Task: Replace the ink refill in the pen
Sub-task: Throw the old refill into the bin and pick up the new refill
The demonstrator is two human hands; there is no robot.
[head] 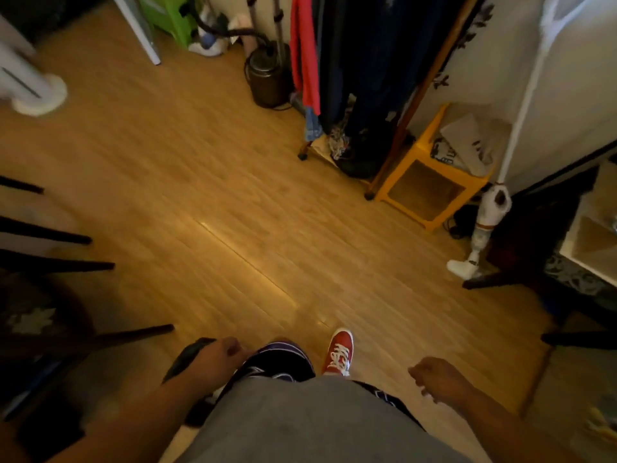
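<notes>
No pen and no ink refill show in the head view. I look down at a wooden floor while standing. My left hand hangs at the lower left with its fingers curled in and nothing visible in it. My right hand hangs at the lower right, fingers loosely curled, also with nothing visible in it. Between them are my grey shirt, dark patterned trousers and a red shoe stepping forward.
Dark chair legs jut in from the left. A clothes rack with red and dark garments stands ahead, a yellow stool and a white stick vacuum at right, a dark canister and green stool at the back.
</notes>
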